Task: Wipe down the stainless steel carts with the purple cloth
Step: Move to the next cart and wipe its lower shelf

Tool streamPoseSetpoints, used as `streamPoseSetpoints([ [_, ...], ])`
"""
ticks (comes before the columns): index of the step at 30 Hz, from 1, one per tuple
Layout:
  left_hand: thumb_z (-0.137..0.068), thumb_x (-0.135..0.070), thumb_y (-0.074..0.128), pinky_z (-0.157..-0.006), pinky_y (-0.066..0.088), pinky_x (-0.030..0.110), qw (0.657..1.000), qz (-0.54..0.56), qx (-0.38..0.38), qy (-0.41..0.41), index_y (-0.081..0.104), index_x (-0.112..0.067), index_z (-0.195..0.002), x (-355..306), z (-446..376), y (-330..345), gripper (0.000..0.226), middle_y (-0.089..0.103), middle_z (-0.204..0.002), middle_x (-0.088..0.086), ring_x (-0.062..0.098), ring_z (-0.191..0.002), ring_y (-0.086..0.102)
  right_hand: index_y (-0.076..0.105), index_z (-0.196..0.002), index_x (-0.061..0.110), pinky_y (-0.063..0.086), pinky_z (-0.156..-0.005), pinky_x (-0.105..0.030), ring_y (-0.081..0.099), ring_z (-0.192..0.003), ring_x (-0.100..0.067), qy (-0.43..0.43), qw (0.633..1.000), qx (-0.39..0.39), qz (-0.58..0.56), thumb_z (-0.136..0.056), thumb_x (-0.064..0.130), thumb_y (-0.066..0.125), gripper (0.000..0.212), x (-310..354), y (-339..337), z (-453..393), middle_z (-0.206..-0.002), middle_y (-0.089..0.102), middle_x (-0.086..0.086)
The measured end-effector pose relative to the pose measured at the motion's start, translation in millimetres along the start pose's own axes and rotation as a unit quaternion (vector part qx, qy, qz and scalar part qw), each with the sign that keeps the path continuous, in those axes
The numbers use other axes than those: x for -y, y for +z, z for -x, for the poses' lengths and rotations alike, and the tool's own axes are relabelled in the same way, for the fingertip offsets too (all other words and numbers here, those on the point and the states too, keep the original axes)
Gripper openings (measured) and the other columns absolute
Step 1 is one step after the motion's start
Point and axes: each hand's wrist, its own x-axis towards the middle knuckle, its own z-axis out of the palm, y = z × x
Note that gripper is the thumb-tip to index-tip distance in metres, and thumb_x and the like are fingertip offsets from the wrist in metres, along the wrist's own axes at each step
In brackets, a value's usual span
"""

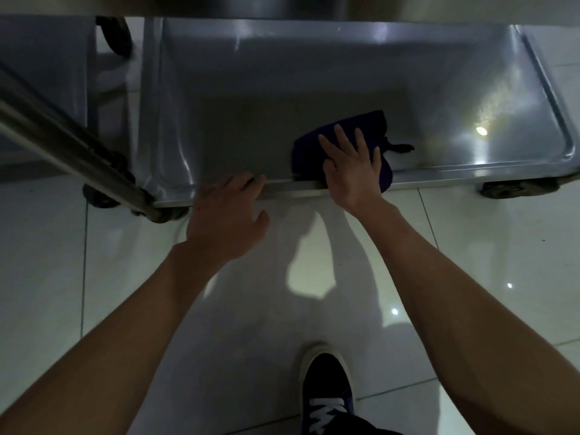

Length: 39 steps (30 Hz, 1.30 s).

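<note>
While I look down through the head camera, my right hand point(351, 166) lies flat, fingers spread, pressing the folded purple cloth point(342, 146) onto the bottom shelf of the stainless steel cart point(251, 98), at the shelf's near raised rim. Part of the cloth hangs over that rim. My left hand point(226, 215) hooks its fingers over the same rim, just beside the cloth, holding nothing else. Open shelf surface extends left, right and beyond the cloth. An upper steel shelf point(282, 6) overhangs at the far side. A round steel corner post point(69, 152) crosses at left. Black caster wheels point(518, 188) sit under the corners. One dark laced shoe point(326, 394) stands on the glossy white floor tiles point(470, 262).
</note>
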Motion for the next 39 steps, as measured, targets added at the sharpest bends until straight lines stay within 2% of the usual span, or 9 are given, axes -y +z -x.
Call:
streamPoseSetpoints([
  [4, -0.087, -0.021, 0.062, -0.089, 0.050, 0.050, 0.996, 0.008, -0.073, -0.045, 0.066, -0.009, -0.118, 37, 10, -11, 0.034, 0.060, -0.124, 0.011, 0.037, -0.114, 0.053, 0.022, -0.156, 0.039, -0.001, -0.121, -0.059, -0.005, -0.154, -0.026, -0.044, 0.998, 0.018, 0.029, -0.105, 0.032, 0.030, 0.052, 32, 13, -16, -0.167, 0.008, 0.008],
  [7, -0.090, -0.023, 0.055, -0.082, 0.052, 0.048, 0.995, -0.032, -0.040, -0.091, 0.068, -0.008, -0.108, 57, 22, -19, 0.026, 0.059, -0.115, 0.013, 0.036, -0.110, 0.053, 0.023, -0.156, 0.038, -0.002, -0.120, -0.059, -0.006, -0.154, -0.025, -0.074, 0.996, 0.027, 0.030, -0.105, 0.031, 0.030, 0.052, 61, 24, -27, -0.167, 0.007, 0.009],
  [11, -0.092, -0.023, 0.054, -0.089, 0.052, 0.047, 0.994, -0.019, -0.023, -0.104, 0.063, -0.008, -0.122, 70, 37, -17, 0.035, 0.056, -0.126, 0.010, 0.029, -0.119, 0.052, 0.028, -0.153, 0.036, -0.004, -0.120, -0.057, -0.005, -0.154, -0.022, -0.112, 0.993, 0.035, 0.000, -0.104, 0.030, 0.033, 0.049, 106, 36, -38, -0.167, 0.010, 0.012],
  [17, -0.089, -0.022, 0.059, -0.108, 0.040, 0.044, 0.996, -0.042, -0.035, -0.065, 0.052, -0.010, -0.142, 81, 50, -12, 0.055, 0.054, -0.140, 0.008, 0.027, -0.136, 0.044, 0.034, -0.151, 0.038, -0.007, -0.121, -0.055, -0.005, -0.154, -0.020, -0.196, 0.978, 0.063, -0.025, -0.105, 0.032, 0.034, 0.046, 176, 50, -53, -0.166, 0.012, 0.013],
  [22, -0.087, -0.023, 0.060, -0.107, 0.040, 0.043, 0.996, -0.062, -0.036, -0.056, 0.050, -0.010, -0.143, 87, 48, -7, 0.059, 0.053, -0.139, 0.009, 0.027, -0.136, 0.045, 0.034, -0.151, 0.042, -0.010, -0.120, -0.052, -0.005, -0.154, -0.018, -0.239, 0.967, 0.087, -0.030, -0.106, 0.033, 0.032, 0.046, 214, 58, -66, -0.166, 0.010, 0.013],
  [28, -0.088, -0.023, 0.055, -0.098, 0.045, 0.040, 0.995, -0.046, -0.048, -0.074, 0.056, -0.014, -0.134, 82, 37, -4, 0.047, 0.055, -0.124, 0.010, 0.029, -0.116, 0.053, 0.033, -0.151, 0.044, -0.008, -0.121, -0.050, -0.004, -0.154, -0.016, -0.234, 0.969, 0.077, -0.031, -0.106, 0.038, 0.031, 0.045, 200, 57, -69, -0.167, 0.010, 0.013],
  [34, -0.089, -0.034, 0.050, -0.089, 0.044, 0.044, 0.991, -0.083, -0.027, -0.104, 0.059, -0.016, -0.115, 63, 19, -3, 0.033, 0.053, -0.117, 0.008, 0.029, -0.112, 0.048, 0.030, -0.152, 0.042, -0.007, -0.121, -0.052, -0.004, -0.154, -0.020, -0.166, 0.984, 0.050, -0.029, -0.106, 0.042, 0.029, 0.046, 160, 47, -82, -0.167, 0.008, 0.010],
  [39, -0.090, -0.035, 0.049, -0.088, 0.041, 0.043, 0.998, -0.062, -0.024, -0.013, 0.054, -0.021, -0.124, 17, -7, 3, 0.037, 0.049, -0.125, 0.005, 0.027, -0.116, 0.046, 0.028, -0.153, 0.044, -0.003, -0.121, -0.052, -0.004, -0.154, -0.022, -0.075, 0.997, 0.017, -0.022, -0.106, 0.044, 0.029, 0.047, 86, 26, -89, -0.167, 0.007, 0.009],
])
